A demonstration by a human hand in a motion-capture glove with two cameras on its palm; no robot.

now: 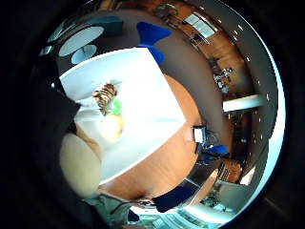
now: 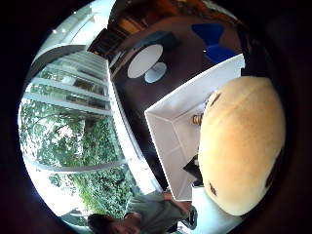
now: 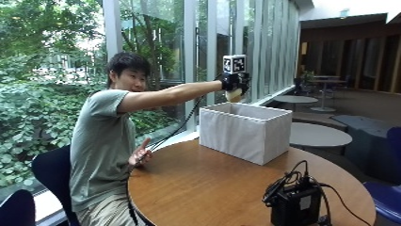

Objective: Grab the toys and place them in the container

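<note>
Holding a tan toy [image 3: 234, 95] above the white container [image 3: 245, 132], striped toy [image 1: 104, 94] inside

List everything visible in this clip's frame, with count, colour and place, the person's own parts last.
Container: one, white fabric box, open top, on the round table.
Plush toy: one, tan-yellow with dark spots, held above the container.
Toys inside the container: a striped tiger-like toy, a green one, a pale yellow one, lying together on the bottom.
Table: one, round, brown wood.
Black device with cables: one, on the table's near edge.
Chairs: blue, around the table; count unclear.
Right hand: black glove, arm stretched out, grips the plush toy.
Left hand: bare, by the table edge.
</note>
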